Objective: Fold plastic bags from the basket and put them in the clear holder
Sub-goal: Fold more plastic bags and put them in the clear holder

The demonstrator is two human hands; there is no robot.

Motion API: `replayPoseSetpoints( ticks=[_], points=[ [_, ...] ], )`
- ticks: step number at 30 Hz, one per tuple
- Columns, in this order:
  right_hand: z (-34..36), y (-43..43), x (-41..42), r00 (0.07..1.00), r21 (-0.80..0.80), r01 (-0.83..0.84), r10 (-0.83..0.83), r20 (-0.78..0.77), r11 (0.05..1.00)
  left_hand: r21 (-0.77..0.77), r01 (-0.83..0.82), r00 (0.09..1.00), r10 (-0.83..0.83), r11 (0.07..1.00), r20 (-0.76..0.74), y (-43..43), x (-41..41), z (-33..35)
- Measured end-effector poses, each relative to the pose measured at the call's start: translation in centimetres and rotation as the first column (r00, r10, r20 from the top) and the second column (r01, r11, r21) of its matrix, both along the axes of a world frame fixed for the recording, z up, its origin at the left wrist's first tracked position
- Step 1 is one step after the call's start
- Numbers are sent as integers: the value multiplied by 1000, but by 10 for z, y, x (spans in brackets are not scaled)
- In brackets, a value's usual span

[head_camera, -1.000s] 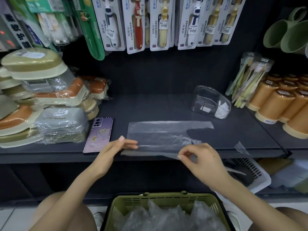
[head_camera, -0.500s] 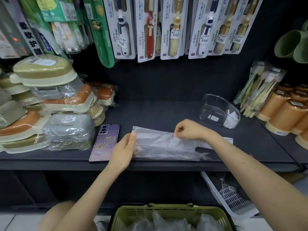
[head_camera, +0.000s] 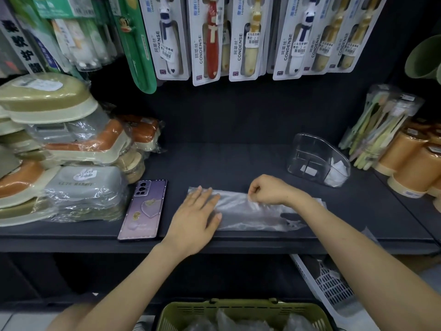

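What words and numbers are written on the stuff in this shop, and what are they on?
"CONDENSE": on the hanging toothbrush packs.
"2.00": on a price sticker on one pack.
"护": on the white sign at far left.
Label on the grey box and stickers on the orange cups: too blurred to read.

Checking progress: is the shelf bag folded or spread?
Folded lengthwise: plastic bag lies as a narrow strip, left hand flat on it, right hand pinching it.
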State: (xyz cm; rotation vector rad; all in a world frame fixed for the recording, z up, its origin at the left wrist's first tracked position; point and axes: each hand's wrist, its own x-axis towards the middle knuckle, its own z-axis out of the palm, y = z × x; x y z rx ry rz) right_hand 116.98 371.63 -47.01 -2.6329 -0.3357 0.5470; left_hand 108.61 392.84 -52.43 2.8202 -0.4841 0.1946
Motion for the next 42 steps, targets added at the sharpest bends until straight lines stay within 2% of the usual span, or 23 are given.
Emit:
replayPoseSetpoints(
  ticks=[2, 7, 15, 23, 30, 32, 34, 35, 37, 39, 42],
  points=[
    [0, -1, 2, 1000, 20, -3, 3, -18, 1000, 61, -5, 997, 10, 998, -83, -2, 1, -3],
    [-3, -2, 9, 999, 39, 10, -8, -35, 999, 157, -51, 990, 71, 986, -126, -3, 1, -5],
    [-6, -1, 7, 1000, -21, 23, -23, 14, 1000, 143, -88, 990, 102, 986, -94, -4, 0, -8],
    [-4, -1, 5, 999, 22, 32, -32, -6, 999, 173, -99, 992, 110, 980, -57, -4, -1, -5],
    [-2, -4, 3, 998, 68, 54, -53, -15, 996, 180, -70, 981, 101, 981, -167, -3, 4, -10],
    [1, -4, -4, 991, -39, 30, -25, 132, 999, 186, -67, 980, 99, 980, -170, -3, 4, -10],
    [-4, 0, -19, 912, -187, 30, 50, 407, 982, 188, -72, 980, 105, 980, -171, -4, 4, -10],
    [-9, 6, -30, 865, -206, 11, 94, 493, 979, 187, -77, 979, 110, 979, -172, -5, 4, -10],
    [-22, 20, -51, 846, -212, -81, 179, 502, 974, 188, -83, 977, 117, 979, -177, -5, 4, -10],
    [-35, 31, -65, 869, -290, -153, 268, 416, 945, 186, -86, 976, 120, 979, -182, -5, 4, -11],
    [-52, 16, -69, 912, -355, -114, 240, 334, 928, 193, -91, 975, 127, 977, -183, -5, 4, -9]
  ],
)
